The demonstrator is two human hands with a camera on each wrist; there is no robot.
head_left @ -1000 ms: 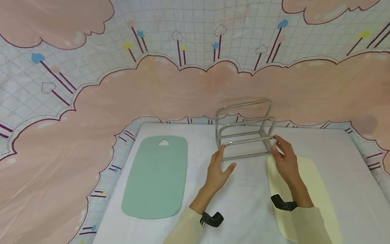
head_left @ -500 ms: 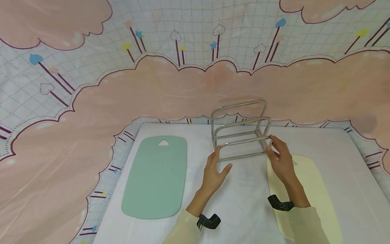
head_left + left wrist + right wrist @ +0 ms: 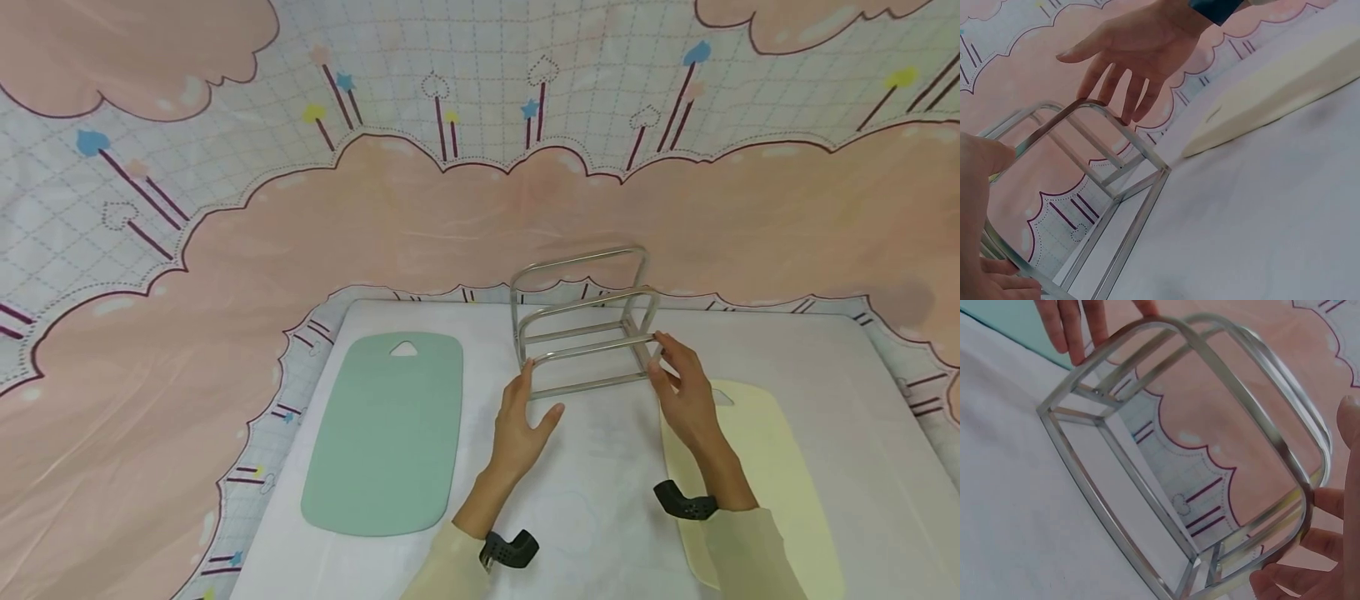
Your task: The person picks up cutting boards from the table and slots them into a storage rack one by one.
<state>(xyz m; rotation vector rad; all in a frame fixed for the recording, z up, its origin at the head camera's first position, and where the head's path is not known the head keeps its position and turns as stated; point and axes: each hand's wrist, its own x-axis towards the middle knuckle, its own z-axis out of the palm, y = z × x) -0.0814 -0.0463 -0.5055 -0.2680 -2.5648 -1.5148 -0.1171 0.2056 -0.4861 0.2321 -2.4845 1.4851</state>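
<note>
A silver metal wire rack (image 3: 588, 385) with several upright loops stands on the white tabletop, between my hands. My left hand (image 3: 517, 437) touches its left side with extended fingers, the thumb held away from the metal. On the opposite side, my right hand (image 3: 690, 404) rests its fingertips against the rack's front right corner. The left wrist view shows the right hand (image 3: 1147, 44) with straight fingers spread along the end loop. In the right wrist view, the fingers (image 3: 1322, 540) of the right hand touch the near end of the rack.
A mint-green cutting board (image 3: 386, 442) lies flat on the left of the white tabletop (image 3: 585, 533). A pale yellow cutting board (image 3: 776, 475) lies on the right, partly under my right forearm. A patterned cloth (image 3: 450, 217) rises behind the table.
The rack has slid a little to the left along the tabletop, with both hands moving along with it. More of the yellow board's top now shows. Both boards have stayed in place.
</note>
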